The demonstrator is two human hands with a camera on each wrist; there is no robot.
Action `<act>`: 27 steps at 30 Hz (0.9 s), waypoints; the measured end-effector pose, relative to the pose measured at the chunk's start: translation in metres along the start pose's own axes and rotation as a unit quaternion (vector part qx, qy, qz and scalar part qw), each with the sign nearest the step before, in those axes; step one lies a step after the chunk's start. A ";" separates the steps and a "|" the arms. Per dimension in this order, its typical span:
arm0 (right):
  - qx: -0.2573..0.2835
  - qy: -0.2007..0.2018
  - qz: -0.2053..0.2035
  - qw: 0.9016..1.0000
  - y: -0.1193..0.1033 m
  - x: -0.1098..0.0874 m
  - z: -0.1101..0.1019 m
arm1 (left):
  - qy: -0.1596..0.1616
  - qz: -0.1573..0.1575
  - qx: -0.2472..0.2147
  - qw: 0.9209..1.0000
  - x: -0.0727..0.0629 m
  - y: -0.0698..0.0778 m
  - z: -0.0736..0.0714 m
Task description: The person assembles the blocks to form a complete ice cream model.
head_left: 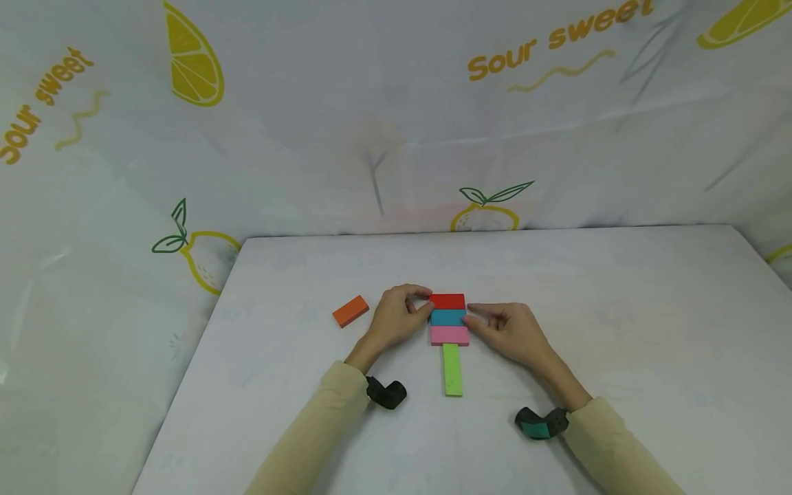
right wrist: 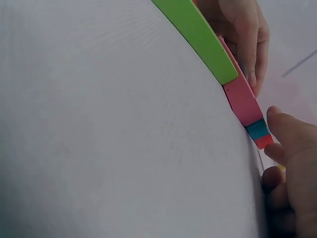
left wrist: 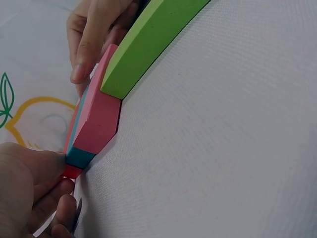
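L hand (head_left: pixel 396 317), fingers apart, touches red rect. block (head_left: pixel 448 301), which lies against blue rect. block (head_left: pixel 447 317); R hand (head_left: pixel 515 333), fingers apart, at their R ends. Prob. aligning step; next likely needs light, even pressure.

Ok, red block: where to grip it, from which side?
I'd grip the red block by its two short ends, coming in from left and right: its near long side butts against the blue block, so pinching across its width looks awkward.
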State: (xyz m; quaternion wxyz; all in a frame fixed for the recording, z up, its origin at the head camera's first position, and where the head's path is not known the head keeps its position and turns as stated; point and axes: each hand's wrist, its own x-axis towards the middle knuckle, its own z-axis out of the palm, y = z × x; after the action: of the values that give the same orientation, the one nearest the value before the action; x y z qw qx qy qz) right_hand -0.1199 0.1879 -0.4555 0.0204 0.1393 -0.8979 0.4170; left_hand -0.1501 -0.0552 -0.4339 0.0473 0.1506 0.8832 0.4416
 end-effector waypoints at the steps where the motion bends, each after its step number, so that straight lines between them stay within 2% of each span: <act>1: 0.001 0.001 0.000 1.000 0.000 0.000 0.000 | 0.001 -0.001 0.001 1.000 0.000 0.000 0.000; 4: 0.001 -0.003 0.004 1.000 0.000 0.003 -0.003 | 0.004 -0.001 0.002 1.000 0.000 -0.001 0.001; 10: 0.018 -0.049 0.042 0.998 -0.004 0.006 -0.012 | 0.002 -0.007 0.003 1.000 0.000 -0.002 0.004; 13: 0.032 -0.060 0.043 0.997 -0.004 0.008 -0.015 | 0.004 -0.005 0.006 1.000 0.001 -0.001 0.004; 20: 0.028 -0.046 0.005 0.999 -0.003 0.017 -0.011 | 0.004 -0.008 0.007 1.000 0.001 0.000 0.003; 27: 0.016 -0.031 0.002 0.999 0.001 0.023 -0.004 | 0.002 -0.009 0.002 1.000 0.000 -0.002 0.003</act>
State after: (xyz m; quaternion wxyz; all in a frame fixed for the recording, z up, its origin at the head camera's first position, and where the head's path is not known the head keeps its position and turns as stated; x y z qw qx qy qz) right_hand -0.1421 0.1863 -0.4500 -0.0104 0.1509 -0.8914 0.4272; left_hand -0.1504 -0.0542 -0.4376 0.0491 0.1415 0.8856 0.4395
